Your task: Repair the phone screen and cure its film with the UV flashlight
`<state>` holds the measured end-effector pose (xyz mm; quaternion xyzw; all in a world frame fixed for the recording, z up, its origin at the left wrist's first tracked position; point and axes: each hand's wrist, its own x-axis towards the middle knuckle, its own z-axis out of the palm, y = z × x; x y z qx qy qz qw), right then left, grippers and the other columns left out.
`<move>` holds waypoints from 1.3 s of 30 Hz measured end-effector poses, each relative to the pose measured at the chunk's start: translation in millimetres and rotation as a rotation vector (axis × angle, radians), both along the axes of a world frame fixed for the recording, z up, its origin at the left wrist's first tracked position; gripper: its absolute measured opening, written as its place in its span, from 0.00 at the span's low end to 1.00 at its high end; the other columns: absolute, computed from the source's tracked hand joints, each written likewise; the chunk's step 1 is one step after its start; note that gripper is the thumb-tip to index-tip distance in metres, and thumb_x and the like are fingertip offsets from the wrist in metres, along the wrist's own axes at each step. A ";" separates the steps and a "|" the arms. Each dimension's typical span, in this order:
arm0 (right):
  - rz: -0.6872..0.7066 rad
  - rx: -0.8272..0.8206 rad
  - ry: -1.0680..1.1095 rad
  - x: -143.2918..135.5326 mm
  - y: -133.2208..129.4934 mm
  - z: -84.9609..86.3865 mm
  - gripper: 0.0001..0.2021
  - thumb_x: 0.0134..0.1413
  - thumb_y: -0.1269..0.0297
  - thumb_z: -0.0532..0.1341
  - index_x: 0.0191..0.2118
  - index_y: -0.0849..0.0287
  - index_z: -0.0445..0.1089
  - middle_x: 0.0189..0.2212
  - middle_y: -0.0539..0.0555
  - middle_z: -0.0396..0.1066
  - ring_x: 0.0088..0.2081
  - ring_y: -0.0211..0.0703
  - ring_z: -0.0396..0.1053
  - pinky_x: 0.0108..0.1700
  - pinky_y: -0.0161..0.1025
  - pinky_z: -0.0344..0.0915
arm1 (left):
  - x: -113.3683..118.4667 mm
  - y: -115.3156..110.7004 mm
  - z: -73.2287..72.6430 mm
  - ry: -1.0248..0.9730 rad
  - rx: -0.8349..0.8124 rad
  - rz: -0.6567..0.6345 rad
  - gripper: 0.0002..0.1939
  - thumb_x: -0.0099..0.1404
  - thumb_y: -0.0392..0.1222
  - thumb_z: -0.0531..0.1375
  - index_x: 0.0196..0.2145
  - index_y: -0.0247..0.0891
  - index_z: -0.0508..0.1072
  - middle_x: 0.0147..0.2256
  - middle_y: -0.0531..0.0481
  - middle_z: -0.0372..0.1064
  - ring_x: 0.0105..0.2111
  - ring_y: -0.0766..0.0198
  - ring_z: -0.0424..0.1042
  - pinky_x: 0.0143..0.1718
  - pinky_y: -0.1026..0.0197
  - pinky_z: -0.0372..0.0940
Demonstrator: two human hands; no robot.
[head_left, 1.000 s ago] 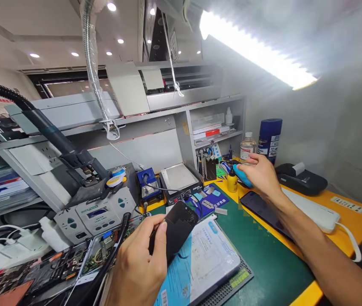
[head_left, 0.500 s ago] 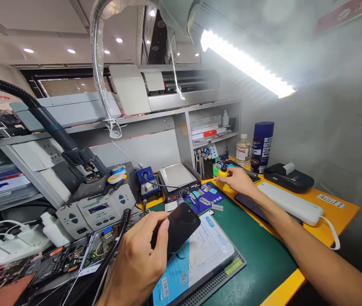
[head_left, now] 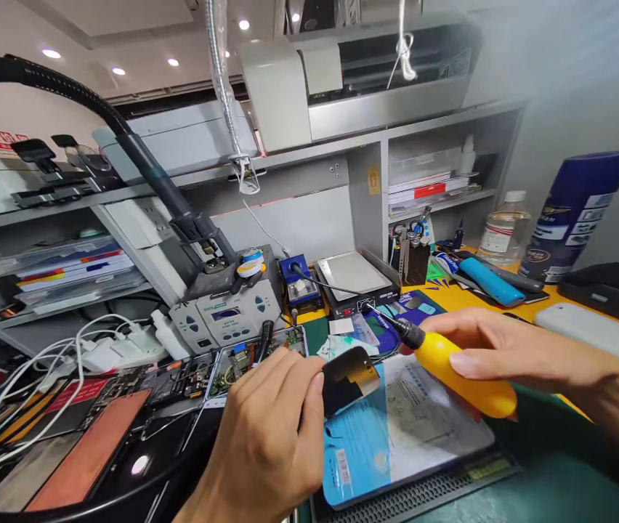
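My left hand (head_left: pixel 274 428) is closed on a black smartphone (head_left: pixel 350 381), held tilted above a blue-and-white box. Light reflects off the phone's dark glossy face. My right hand (head_left: pixel 484 356) is wrapped round the fat yellow handle of a screwdriver (head_left: pixel 465 374). Its black collar and thin shaft point up and left, a little way from the phone and apart from it. Beneath both hands lies the blue-and-white box (head_left: pixel 358 454), resting on a dark perforated pad (head_left: pixel 402 501) on the green mat (head_left: pixel 565 472).
A grey soldering station (head_left: pixel 227 312) and a small heating plate (head_left: pixel 356 276) stand behind. Loose circuit boards and phone parts (head_left: pixel 179 385) crowd the left. A clear bottle (head_left: pixel 506 225), a dark blue spray can (head_left: pixel 576 211) and a white power bank (head_left: pixel 593 327) are on the right.
My right hand has brought the yellow screwdriver from the back right of the table towards the phone. The phone now tilts differently in my left hand. The camera view has shifted.
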<state>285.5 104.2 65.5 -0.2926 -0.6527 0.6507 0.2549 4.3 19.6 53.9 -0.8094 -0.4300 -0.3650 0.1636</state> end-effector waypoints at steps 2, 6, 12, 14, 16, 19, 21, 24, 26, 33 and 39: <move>0.051 -0.047 -0.053 3.7 1.8 -1.0 0.20 0.48 0.46 0.68 0.40 0.57 0.77 0.26 0.47 0.71 0.19 0.32 0.66 0.21 0.27 0.58 | -1.6 -1.8 1.4 0.019 0.023 0.007 0.10 0.65 0.26 0.57 0.43 0.35 0.71 0.31 0.49 0.69 0.31 0.63 0.67 0.33 0.58 0.64; 0.108 0.016 -0.139 5.8 3.4 0.3 0.20 0.48 0.43 0.70 0.39 0.53 0.78 0.29 0.50 0.69 0.26 0.36 0.64 0.25 0.29 0.64 | -0.2 -3.1 2.9 0.039 0.033 -0.018 0.11 0.63 0.24 0.58 0.42 0.32 0.72 0.31 0.45 0.70 0.33 0.60 0.69 0.34 0.55 0.66; 0.016 0.029 -0.173 6.0 0.4 -2.5 0.16 0.45 0.42 0.70 0.36 0.46 0.80 0.29 0.54 0.72 0.27 0.45 0.65 0.25 0.37 0.67 | 3.2 -3.8 0.7 0.046 0.027 -0.049 0.12 0.61 0.23 0.60 0.42 0.30 0.72 0.32 0.43 0.72 0.34 0.58 0.71 0.35 0.53 0.68; -0.009 0.042 -0.172 7.9 0.6 -3.9 0.15 0.45 0.43 0.70 0.38 0.42 0.80 0.31 0.54 0.75 0.28 0.48 0.68 0.26 0.39 0.70 | 2.9 -4.4 0.3 0.037 0.008 -0.042 0.12 0.61 0.24 0.60 0.42 0.31 0.72 0.32 0.44 0.72 0.34 0.58 0.71 0.36 0.52 0.68; 0.007 0.061 -0.204 9.4 0.9 -4.1 0.14 0.46 0.43 0.70 0.38 0.40 0.80 0.31 0.54 0.76 0.30 0.50 0.70 0.27 0.40 0.72 | 2.3 -5.0 -0.1 0.028 -0.017 -0.036 0.12 0.61 0.24 0.59 0.43 0.32 0.72 0.33 0.44 0.72 0.34 0.58 0.70 0.36 0.52 0.68; 0.017 0.083 -0.217 9.6 1.1 -3.9 0.14 0.46 0.42 0.69 0.37 0.40 0.80 0.31 0.55 0.76 0.29 0.50 0.71 0.27 0.41 0.74 | 2.2 -5.5 -0.2 0.018 -0.042 -0.035 0.12 0.61 0.24 0.59 0.43 0.33 0.71 0.33 0.45 0.71 0.35 0.58 0.69 0.37 0.52 0.67; -0.012 0.085 -0.199 9.4 1.1 -5.0 0.14 0.45 0.43 0.70 0.38 0.39 0.80 0.31 0.54 0.77 0.29 0.51 0.73 0.27 0.41 0.75 | 2.9 -5.5 0.4 0.007 -0.042 -0.036 0.12 0.62 0.24 0.59 0.42 0.33 0.72 0.33 0.45 0.71 0.34 0.59 0.69 0.36 0.52 0.67; -0.058 0.081 -0.169 9.8 1.3 -8.0 0.16 0.44 0.45 0.72 0.41 0.39 0.80 0.33 0.55 0.78 0.31 0.52 0.74 0.28 0.41 0.76 | 3.9 -5.8 1.6 0.001 -0.053 -0.028 0.10 0.63 0.25 0.58 0.41 0.34 0.72 0.32 0.46 0.70 0.33 0.60 0.68 0.36 0.53 0.67; -0.033 0.063 -0.145 9.8 1.6 -8.7 0.16 0.45 0.46 0.72 0.41 0.41 0.80 0.33 0.54 0.77 0.30 0.48 0.73 0.28 0.39 0.74 | 4.0 -6.5 1.8 0.004 -0.055 -0.022 0.11 0.63 0.25 0.58 0.42 0.35 0.71 0.33 0.46 0.70 0.35 0.60 0.69 0.38 0.53 0.67; 0.052 -0.012 -0.105 7.0 1.3 -2.3 0.15 0.48 0.46 0.71 0.40 0.46 0.79 0.30 0.50 0.71 0.24 0.36 0.63 0.24 0.30 0.64 | 2.7 -6.7 -0.5 0.003 -0.024 -0.006 0.12 0.63 0.24 0.59 0.43 0.34 0.71 0.35 0.46 0.71 0.38 0.60 0.71 0.45 0.53 0.68; 0.024 0.042 -0.167 8.8 0.2 -0.5 0.17 0.45 0.42 0.71 0.36 0.46 0.79 0.31 0.53 0.73 0.30 0.43 0.66 0.28 0.34 0.67 | 2.9 -6.6 0.0 0.029 0.010 -0.012 0.13 0.63 0.24 0.59 0.44 0.34 0.71 0.35 0.46 0.71 0.40 0.60 0.71 0.47 0.54 0.69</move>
